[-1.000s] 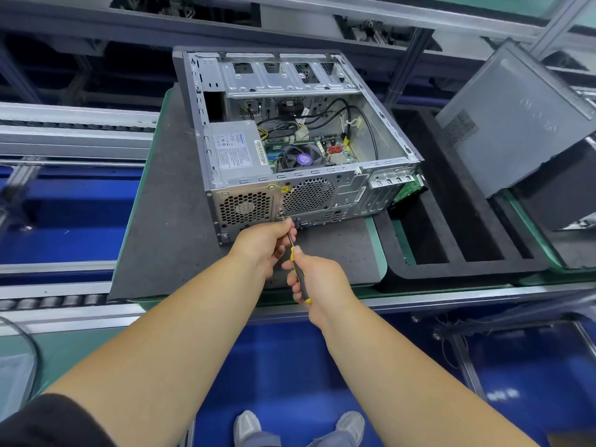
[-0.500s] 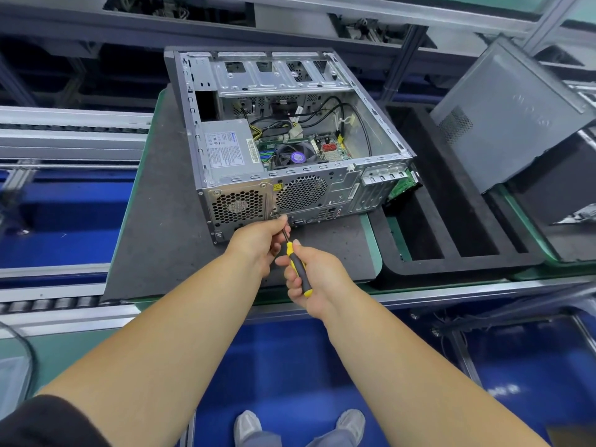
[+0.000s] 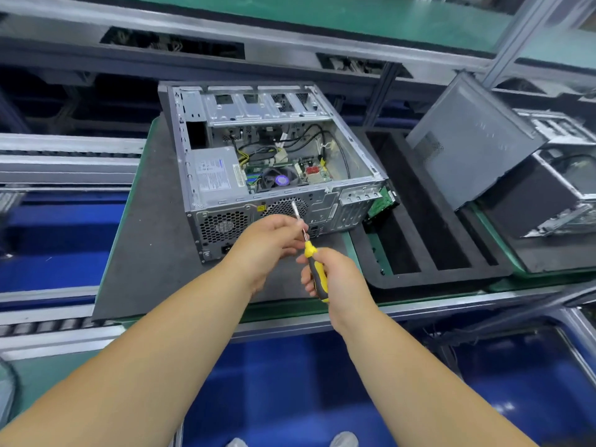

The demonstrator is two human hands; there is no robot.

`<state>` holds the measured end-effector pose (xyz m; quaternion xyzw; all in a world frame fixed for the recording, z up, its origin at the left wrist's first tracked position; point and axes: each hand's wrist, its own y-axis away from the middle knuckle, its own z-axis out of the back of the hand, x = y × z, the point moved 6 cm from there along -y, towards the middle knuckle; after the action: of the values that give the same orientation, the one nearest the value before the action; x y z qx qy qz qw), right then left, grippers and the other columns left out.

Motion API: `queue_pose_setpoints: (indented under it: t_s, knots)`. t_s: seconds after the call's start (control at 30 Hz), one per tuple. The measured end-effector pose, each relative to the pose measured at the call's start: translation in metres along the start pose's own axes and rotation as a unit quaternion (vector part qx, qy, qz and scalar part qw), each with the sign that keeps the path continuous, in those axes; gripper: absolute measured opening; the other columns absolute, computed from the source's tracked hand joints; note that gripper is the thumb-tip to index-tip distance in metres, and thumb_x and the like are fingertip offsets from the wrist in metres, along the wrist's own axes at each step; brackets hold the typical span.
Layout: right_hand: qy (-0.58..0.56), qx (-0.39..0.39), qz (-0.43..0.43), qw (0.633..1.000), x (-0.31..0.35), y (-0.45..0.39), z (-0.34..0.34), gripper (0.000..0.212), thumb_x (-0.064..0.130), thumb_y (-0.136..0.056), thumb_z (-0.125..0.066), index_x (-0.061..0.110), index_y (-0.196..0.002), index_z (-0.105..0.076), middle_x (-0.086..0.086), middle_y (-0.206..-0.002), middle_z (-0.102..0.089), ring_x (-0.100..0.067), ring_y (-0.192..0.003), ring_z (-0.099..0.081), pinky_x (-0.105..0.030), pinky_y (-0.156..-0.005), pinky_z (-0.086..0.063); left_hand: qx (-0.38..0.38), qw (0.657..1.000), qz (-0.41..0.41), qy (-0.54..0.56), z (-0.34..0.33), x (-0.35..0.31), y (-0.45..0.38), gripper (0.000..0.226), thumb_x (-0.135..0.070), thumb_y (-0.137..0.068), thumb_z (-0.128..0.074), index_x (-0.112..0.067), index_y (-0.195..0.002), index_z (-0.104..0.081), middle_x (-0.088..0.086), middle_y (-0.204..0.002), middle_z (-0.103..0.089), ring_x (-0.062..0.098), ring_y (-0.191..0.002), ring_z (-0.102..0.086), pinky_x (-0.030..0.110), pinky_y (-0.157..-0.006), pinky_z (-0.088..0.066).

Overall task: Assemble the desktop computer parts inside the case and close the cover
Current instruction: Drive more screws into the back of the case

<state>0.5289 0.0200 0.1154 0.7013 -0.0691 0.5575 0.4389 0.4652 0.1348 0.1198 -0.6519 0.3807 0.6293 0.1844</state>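
An open grey computer case (image 3: 361, 162) lies on its side on a dark mat (image 3: 154, 240), its rear panel facing me. Inside sit the power supply (image 3: 213, 172), the motherboard with a fan (image 3: 280, 180) and black cables. My right hand (image 3: 335, 275) grips the yellow and black handle of a screwdriver (image 3: 314, 269). Its metal shaft points up toward the rear fan grille (image 3: 277, 206). My left hand (image 3: 271, 243) pinches the shaft between thumb and fingertips, just in front of the rear panel. The grey side cover (image 3: 477, 140) leans tilted at the right.
A black foam tray (image 3: 451, 275) with long slots lies right of the case. A second open case (image 3: 564, 175) stands under the leaning cover. Conveyor rails (image 3: 64, 156) run left, a metal frame runs behind, and the bench's front edge is near my wrists.
Both hands have drawn back from the lower rear panel. The screwdriver has tilted up, so its shaft and tip now show in front of the fan grille. The camera has shifted.
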Motion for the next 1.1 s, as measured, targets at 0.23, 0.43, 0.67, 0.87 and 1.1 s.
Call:
queue_pose_setpoints:
  t_s: [0.23, 0.43, 0.67, 0.87, 1.1]
  knots:
    - [-0.005, -0.068, 0.165, 0.984, 0.044, -0.002, 0.054, 0.015, 0.016, -0.096, -0.058, 0.019, -0.1, -0.072, 0.0, -0.085, -0.063, -0.011, -0.077, -0.056, -0.028, -0.07, -0.042, 0.003, 0.995, -0.075, -0.068, -0.035, -0.037, -0.016, 0.011, -0.015, -0.095, -0.058, -0.017, -0.091, -0.068, -0.001, -0.082, -0.073, 0.011, -0.076, -0.064, 0.023, -0.073, -0.05]
    - [-0.005, -0.087, 0.192, 0.978, 0.078, -0.023, 0.116, 0.011, 0.025, -0.092, -0.065, 0.028, -0.096, -0.075, 0.006, -0.088, -0.068, -0.01, -0.079, -0.059, -0.025, -0.066, -0.044, -0.008, 0.993, -0.085, -0.087, -0.079, -0.05, -0.041, 0.01, -0.016, -0.095, -0.059, -0.019, -0.092, -0.069, -0.004, -0.083, -0.073, 0.008, -0.078, -0.066, 0.025, -0.076, -0.051]
    - [0.016, -0.099, 0.211, 0.972, 0.109, -0.057, 0.199, 0.019, 0.028, -0.088, -0.068, 0.042, -0.078, -0.075, 0.013, -0.088, -0.073, -0.012, -0.088, -0.064, -0.035, -0.074, -0.05, 0.009, 0.993, -0.072, -0.094, -0.169, -0.052, -0.086, 0.013, -0.012, -0.095, -0.058, -0.017, -0.092, -0.07, -0.005, -0.079, -0.073, 0.003, -0.071, -0.065, 0.013, -0.063, -0.048]
    - [0.107, -0.157, 0.197, 0.962, 0.107, -0.112, 0.301, 0.011, 0.028, -0.091, -0.067, 0.034, -0.082, -0.069, 0.009, -0.07, -0.064, -0.001, -0.058, -0.054, -0.028, -0.06, -0.051, -0.002, 0.992, -0.042, -0.123, -0.233, -0.031, -0.131, 0.015, -0.015, -0.094, -0.058, -0.02, -0.091, -0.071, -0.009, -0.083, -0.074, 0.006, -0.079, -0.069, 0.018, -0.071, -0.052]
    - [0.308, -0.224, 0.134, 0.915, 0.079, -0.183, 0.4, 0.008, 0.027, -0.091, -0.066, 0.023, -0.084, -0.065, 0.008, -0.072, -0.057, -0.013, -0.061, -0.053, -0.029, -0.055, -0.042, -0.075, 0.987, 0.011, -0.139, -0.256, 0.006, -0.168, 0.015, -0.015, -0.094, -0.058, -0.021, -0.096, -0.071, -0.006, -0.088, -0.074, 0.009, -0.084, -0.069, 0.021, -0.078, -0.054]
